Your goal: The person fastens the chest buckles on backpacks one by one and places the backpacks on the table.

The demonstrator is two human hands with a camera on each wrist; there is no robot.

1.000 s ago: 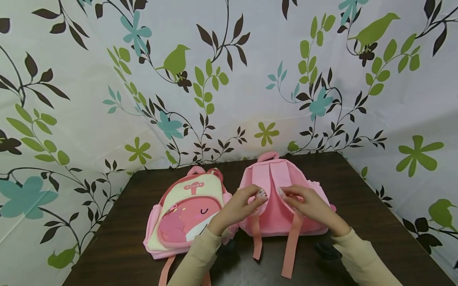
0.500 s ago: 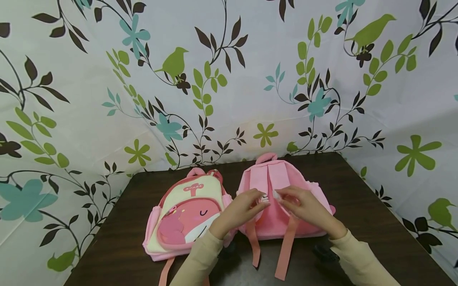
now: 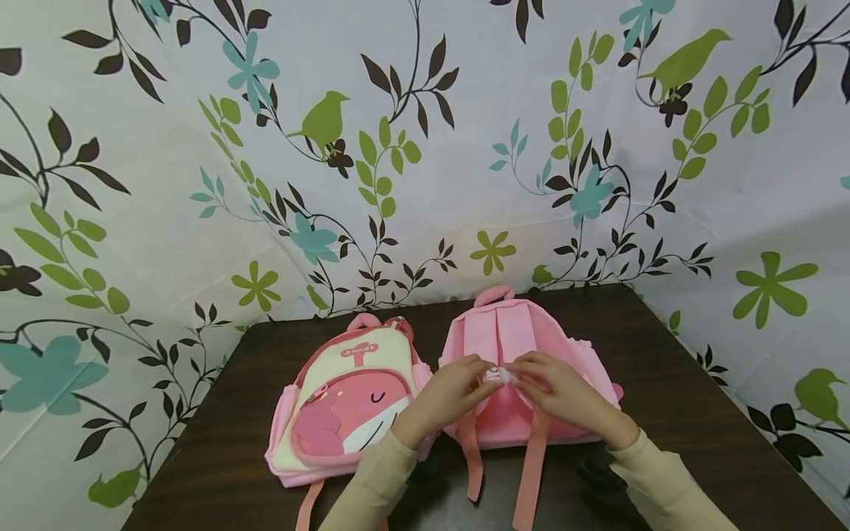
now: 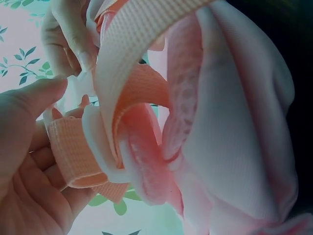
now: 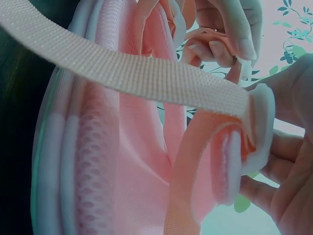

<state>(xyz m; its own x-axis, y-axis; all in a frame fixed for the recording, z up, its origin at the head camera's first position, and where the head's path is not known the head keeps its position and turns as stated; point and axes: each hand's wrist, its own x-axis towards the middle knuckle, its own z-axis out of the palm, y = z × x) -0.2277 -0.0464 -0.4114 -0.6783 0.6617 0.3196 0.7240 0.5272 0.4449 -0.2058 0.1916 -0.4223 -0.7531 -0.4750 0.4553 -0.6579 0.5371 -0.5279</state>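
One pink backpack (image 3: 505, 422), strap side up, laid on one dark table (image 3: 206, 435); two shoulder straps (image 3: 479, 332), two peach webbing tails (image 3: 529, 472) counted; left hand (image 3: 448, 391) and right hand (image 3: 567, 394) held close together, fingertips nearly meeting over its middle, white plastic clip (image 4: 78, 88) pinched by both, whether one part or two cannot be told; two white strap sliders (image 5: 266, 117) seen near clip; one cream-and-pink backpack (image 3: 361, 435), one closed eye (image 3: 378, 397) on its front, set just beside at left
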